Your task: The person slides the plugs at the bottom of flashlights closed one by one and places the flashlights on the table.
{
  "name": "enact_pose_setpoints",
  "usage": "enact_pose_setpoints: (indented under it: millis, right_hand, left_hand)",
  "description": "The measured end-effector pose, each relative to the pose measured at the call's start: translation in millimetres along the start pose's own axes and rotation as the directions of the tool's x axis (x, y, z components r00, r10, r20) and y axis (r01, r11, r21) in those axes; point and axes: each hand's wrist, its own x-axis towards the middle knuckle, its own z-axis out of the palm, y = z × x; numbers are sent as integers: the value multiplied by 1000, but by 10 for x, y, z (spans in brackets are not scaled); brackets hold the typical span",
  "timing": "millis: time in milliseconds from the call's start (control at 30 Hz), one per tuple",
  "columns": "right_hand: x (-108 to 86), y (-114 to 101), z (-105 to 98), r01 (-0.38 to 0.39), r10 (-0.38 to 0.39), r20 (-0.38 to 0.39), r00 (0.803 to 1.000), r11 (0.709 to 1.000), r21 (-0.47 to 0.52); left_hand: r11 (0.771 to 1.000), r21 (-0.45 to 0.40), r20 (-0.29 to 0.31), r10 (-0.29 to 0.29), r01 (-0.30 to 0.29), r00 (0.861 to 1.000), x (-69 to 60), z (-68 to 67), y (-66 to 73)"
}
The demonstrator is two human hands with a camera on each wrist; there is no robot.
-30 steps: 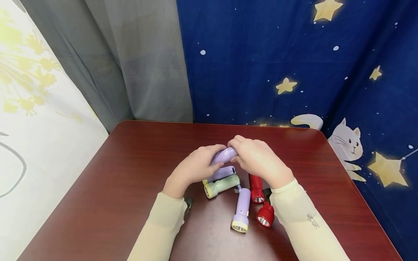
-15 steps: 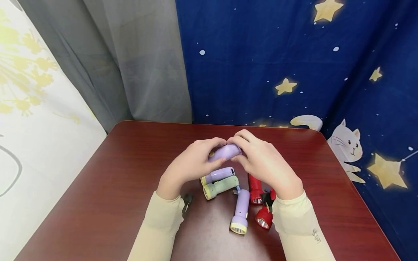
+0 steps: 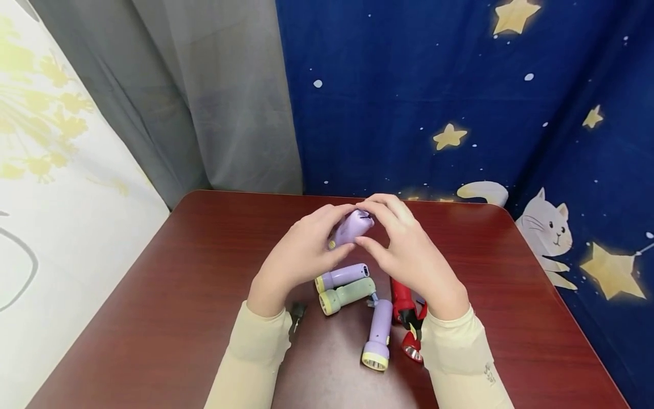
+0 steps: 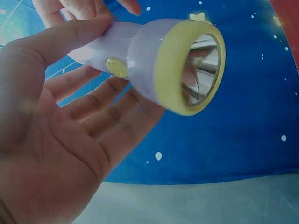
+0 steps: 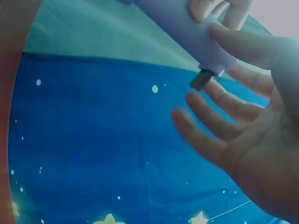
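Table [image 3: 204,295] sits underneath. Left hand [image 3: 301,253] and right hand [image 3: 416,255] pinch a purple flashlight [image 3: 353,227] above it (left on body, right on tail; likely for steadiness), tail prong [image 5: 202,80] exposed. No brand visible; sleeve mark [image 3: 489,373] too small to read.

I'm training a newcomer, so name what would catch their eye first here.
First, probably the lilac flashlight, held up by the left hand and right hand above the brown table. Next, the blue curtain with yellow stars, hanging beyond the table's far edge. Then a red flashlight, lying on the table, partly hidden by the right hand.
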Motion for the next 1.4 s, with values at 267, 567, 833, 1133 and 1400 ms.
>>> enact_pose_setpoints:
  millis: [267,567,833,1133,1400]
  right_hand:
    - [-3,-160,-56,-248,238,118,964,965,86]
    - [-63,-278,-95,-416,394,171,903,902,114]
    - [-88,-271,-18,-327,314,115,942,938,115]
    - [-79,-235,-30,-241,218,131,967,950,198]
    - [-96,-302,-87,-232,197,145,970,929,287]
  left_hand:
    - [999,20,-99,39,-37,994,-71,-31,55]
    - [991,133,-210,28,0,977,-4,11,174]
    - [976,216,-252,98,-43,963,27,163,237]
    - [981,100,-268,185,-163,946,-27,126,160]
    - [969,100,-295,246,-226,923,-51,98,160]
